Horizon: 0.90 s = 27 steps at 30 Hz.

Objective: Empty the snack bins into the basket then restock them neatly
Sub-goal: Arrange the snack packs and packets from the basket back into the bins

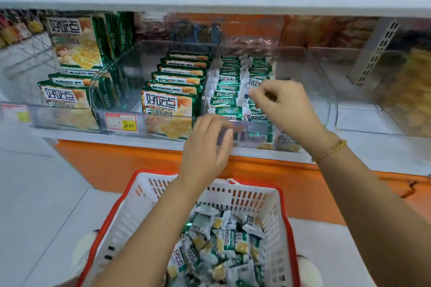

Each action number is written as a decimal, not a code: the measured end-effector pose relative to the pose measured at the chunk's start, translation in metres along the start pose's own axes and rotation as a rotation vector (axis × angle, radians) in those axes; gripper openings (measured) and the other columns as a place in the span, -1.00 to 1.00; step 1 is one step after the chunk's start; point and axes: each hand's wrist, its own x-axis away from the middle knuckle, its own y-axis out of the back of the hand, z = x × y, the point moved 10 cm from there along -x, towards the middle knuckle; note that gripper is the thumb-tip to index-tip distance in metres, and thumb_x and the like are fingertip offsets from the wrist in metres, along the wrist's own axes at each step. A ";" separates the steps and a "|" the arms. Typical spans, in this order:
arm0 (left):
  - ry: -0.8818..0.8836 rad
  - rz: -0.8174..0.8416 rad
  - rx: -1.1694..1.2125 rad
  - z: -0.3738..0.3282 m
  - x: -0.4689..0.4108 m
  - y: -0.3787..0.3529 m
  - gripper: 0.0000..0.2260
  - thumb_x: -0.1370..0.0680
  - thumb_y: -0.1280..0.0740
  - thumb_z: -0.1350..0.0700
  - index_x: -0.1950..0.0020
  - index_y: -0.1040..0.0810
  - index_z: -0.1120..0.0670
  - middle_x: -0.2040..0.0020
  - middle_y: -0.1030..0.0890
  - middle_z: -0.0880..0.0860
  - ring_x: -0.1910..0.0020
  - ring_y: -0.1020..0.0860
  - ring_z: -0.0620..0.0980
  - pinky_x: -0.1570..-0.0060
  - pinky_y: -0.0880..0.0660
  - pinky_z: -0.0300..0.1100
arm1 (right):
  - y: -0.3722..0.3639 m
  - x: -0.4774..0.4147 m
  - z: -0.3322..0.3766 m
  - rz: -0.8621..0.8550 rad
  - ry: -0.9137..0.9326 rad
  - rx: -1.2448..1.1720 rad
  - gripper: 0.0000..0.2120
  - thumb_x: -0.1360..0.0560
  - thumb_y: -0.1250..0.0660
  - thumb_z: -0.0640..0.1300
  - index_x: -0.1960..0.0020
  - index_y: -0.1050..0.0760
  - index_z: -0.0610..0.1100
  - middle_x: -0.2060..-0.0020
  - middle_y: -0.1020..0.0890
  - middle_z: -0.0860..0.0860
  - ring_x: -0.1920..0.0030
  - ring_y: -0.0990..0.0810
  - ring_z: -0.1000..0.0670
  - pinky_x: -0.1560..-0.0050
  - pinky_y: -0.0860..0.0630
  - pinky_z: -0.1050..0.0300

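white basket (149, 207) red-rimmed, green-white packets (227, 87)

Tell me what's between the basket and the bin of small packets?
Head view: the white shelf ledge and an orange panel, crossed by the left hand.
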 end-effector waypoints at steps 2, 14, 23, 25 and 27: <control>0.094 0.017 0.033 0.018 0.041 0.000 -0.73 -0.60 -0.09 0.01 0.12 -0.48 0.14 0.18 -0.46 -0.01 0.18 -0.41 -0.07 0.19 -0.32 -0.25 | -0.029 0.038 0.009 0.166 0.023 -0.080 -0.63 -0.57 -0.28 -0.06 0.39 -0.37 -0.14 0.52 -0.40 0.00 0.47 -0.34 0.08 0.41 -0.25 0.28; 1.054 0.608 0.085 0.158 0.277 -0.132 -0.68 -0.56 -0.30 0.18 -0.30 -0.43 0.20 0.16 -0.52 -0.01 0.27 -0.51 -0.04 0.32 -0.41 -0.30 | -0.241 0.281 -0.183 0.791 -0.845 0.054 -0.36 -0.44 -0.35 -0.20 -0.43 -0.15 -0.23 -0.26 -0.41 -0.23 -0.17 -0.52 -0.18 0.00 -0.52 0.10; 1.117 0.591 -0.084 0.184 0.292 -0.169 -0.21 -0.47 -0.40 -0.11 -0.54 -0.08 0.16 -0.50 -0.20 0.14 -0.48 -0.17 0.12 -0.35 -0.27 -0.05 | -0.257 0.308 -0.182 0.476 -0.846 0.191 -0.41 -0.53 -0.21 -0.16 -0.50 -0.13 -0.25 -0.41 -0.27 -0.14 -0.41 -0.18 -0.10 -0.45 -0.08 0.17; 1.168 0.580 -0.064 0.189 0.292 -0.172 -0.21 -0.45 -0.43 -0.07 -0.52 -0.12 0.18 -0.47 -0.24 0.17 -0.43 -0.26 0.16 -0.33 -0.33 0.02 | -0.257 0.307 -0.182 0.465 -0.895 0.128 -0.54 -0.55 -0.19 -0.18 -0.43 -0.28 -0.22 -0.35 -0.31 -0.15 -0.36 -0.24 -0.10 -0.38 -0.22 0.13; 1.202 0.561 -0.035 0.194 0.291 -0.173 -0.32 -0.46 -0.44 0.00 -0.45 -0.22 0.21 -0.36 -0.35 0.19 -0.28 -0.41 0.16 -0.25 -0.43 0.05 | -0.257 0.305 -0.189 0.412 -0.965 0.044 -0.65 -0.58 -0.18 -0.16 -0.35 -0.36 -0.21 -0.28 -0.36 -0.17 -0.26 -0.36 -0.12 -0.25 -0.39 0.08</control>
